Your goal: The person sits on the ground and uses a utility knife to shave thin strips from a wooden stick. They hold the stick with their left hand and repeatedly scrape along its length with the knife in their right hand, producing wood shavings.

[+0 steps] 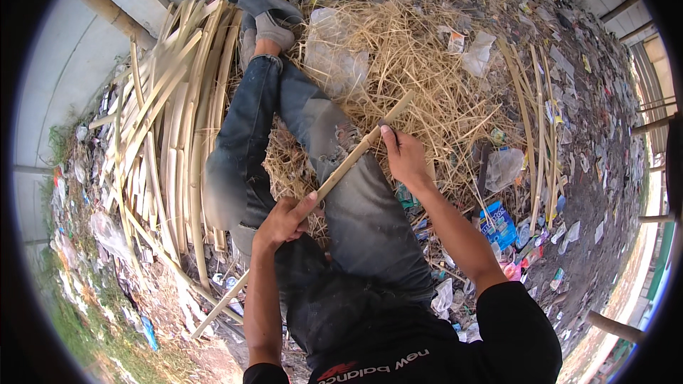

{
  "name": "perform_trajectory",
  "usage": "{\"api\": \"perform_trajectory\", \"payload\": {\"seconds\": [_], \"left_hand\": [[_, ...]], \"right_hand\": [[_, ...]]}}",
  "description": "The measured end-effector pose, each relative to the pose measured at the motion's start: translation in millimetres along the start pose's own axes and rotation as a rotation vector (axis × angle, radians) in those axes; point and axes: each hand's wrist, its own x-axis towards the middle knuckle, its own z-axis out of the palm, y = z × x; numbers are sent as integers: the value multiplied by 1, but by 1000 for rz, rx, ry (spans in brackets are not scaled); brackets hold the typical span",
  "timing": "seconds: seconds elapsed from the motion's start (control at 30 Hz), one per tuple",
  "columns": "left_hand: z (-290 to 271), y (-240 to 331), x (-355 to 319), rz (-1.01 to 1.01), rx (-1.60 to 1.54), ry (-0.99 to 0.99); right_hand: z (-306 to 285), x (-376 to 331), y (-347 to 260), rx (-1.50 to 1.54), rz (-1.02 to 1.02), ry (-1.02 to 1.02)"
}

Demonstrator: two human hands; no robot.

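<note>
A long bamboo strip (353, 156) lies slantwise across my raised thigh, its far end pointing up and to the right. My left hand (286, 219) is closed round its nearer part, the thumb lying along the top. Further up, my right hand (408, 156) is closed against the strip's right side. A small dark edge (382, 124) shows by the right thumb, resting on the strip; it looks like a knife's blade, with most of the tool hidden by the hand. Below the left hand, a strip (222, 304) runs toward the lower left.
Many split bamboo strips (188, 135) are piled left of my legs, beside a grey wall (64, 78). Thin shavings (427, 64) cover the ground ahead. Several strips (538, 135) lie at the right. Litter surrounds me, with a blue packet (498, 225) near my right forearm.
</note>
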Motion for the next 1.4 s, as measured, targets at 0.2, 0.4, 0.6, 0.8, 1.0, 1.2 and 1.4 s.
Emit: {"api": "perform_trajectory", "payload": {"seconds": [0.2, 0.4, 0.6, 0.8, 1.0, 1.2, 1.4], "left_hand": [[0, 0, 1, -9, -41, -10], [-4, -2, 0, -7, 9, -20], [-4, 2, 3, -43, 41, -25], [-2, 3, 5, -31, 85, -15], [17, 3, 1, 197, 274, 177], [36, 5, 4, 305, 403, 332], [35, -11, -5, 433, 589, 414]], "right_hand": [[14, -11, 1, -41, -135, -27], [16, -8, 13, 0, -175, 31], [35, -22, 32, 233, -93, -24], [-4, -13, 18, 251, -148, -214], [6, -23, -11, 212, -117, -37], [16, -22, -12, 179, -91, -13], [23, -8, 15, 281, -19, 57]]}}
